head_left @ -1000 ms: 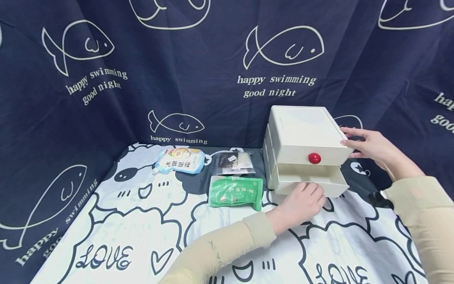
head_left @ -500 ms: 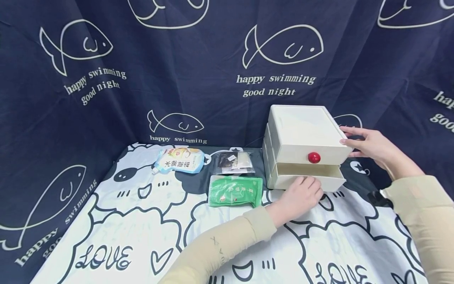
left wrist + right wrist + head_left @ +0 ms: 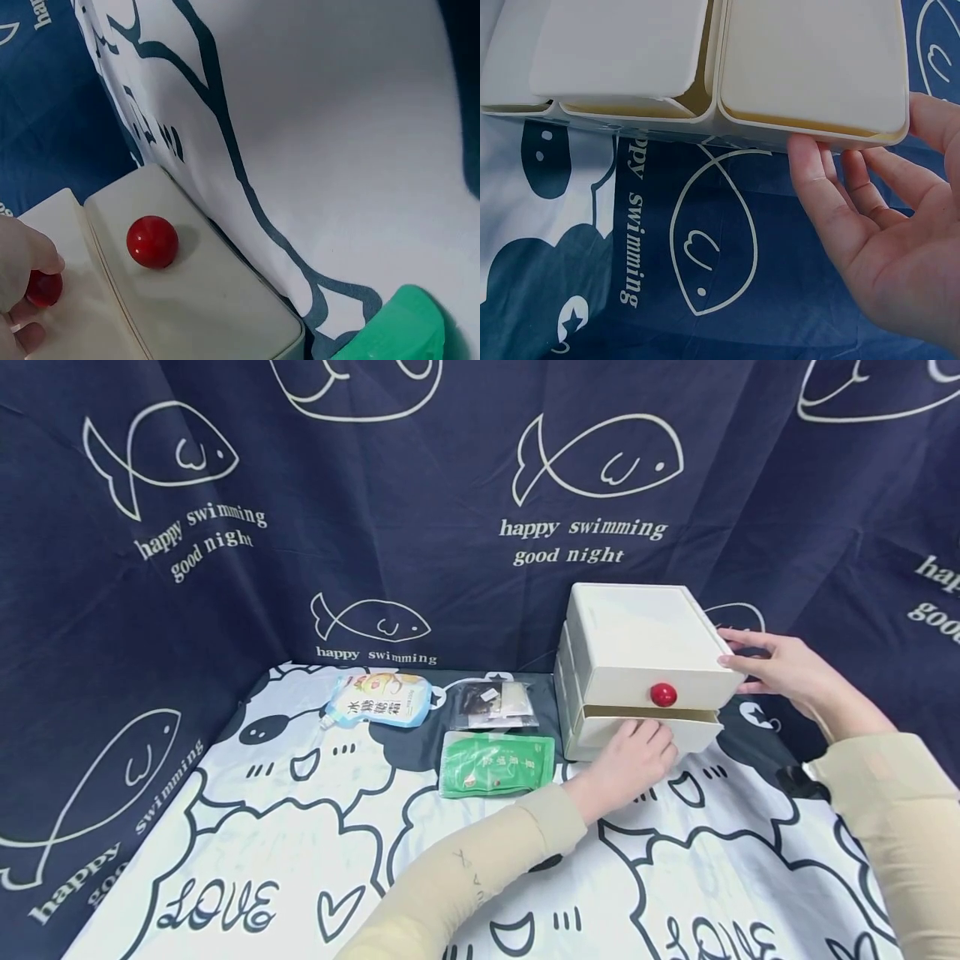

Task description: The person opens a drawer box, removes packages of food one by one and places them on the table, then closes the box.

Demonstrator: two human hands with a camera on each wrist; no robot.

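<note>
A white drawer unit (image 3: 645, 631) stands at the back right, its drawers stacked one above another. My left hand (image 3: 628, 760) pinches the red round drawer knob (image 3: 46, 289) of the middle drawer (image 3: 693, 735), which sticks out slightly beneath the top one. In the left wrist view the knob shows between thumb and fingers. A second red knob (image 3: 153, 241) sits on the neighbouring drawer front. My right hand (image 3: 795, 677) touches the right side of the unit near its upper front corner; in the right wrist view its fingers lie lightly bent against the side edge.
Left of the unit lie a green packet (image 3: 497, 765), a clear bag (image 3: 495, 705) with dark and pale contents, and a blue-white spouted pouch (image 3: 381, 699). A patterned white cloth (image 3: 300, 860) covers the table. Dark blue fish-print fabric (image 3: 420, 527) hangs behind.
The middle drawer has slid back into the unit, leaving only a narrow gap above its front. My left hand has moved inward with it; my right hand has stayed at the side.
</note>
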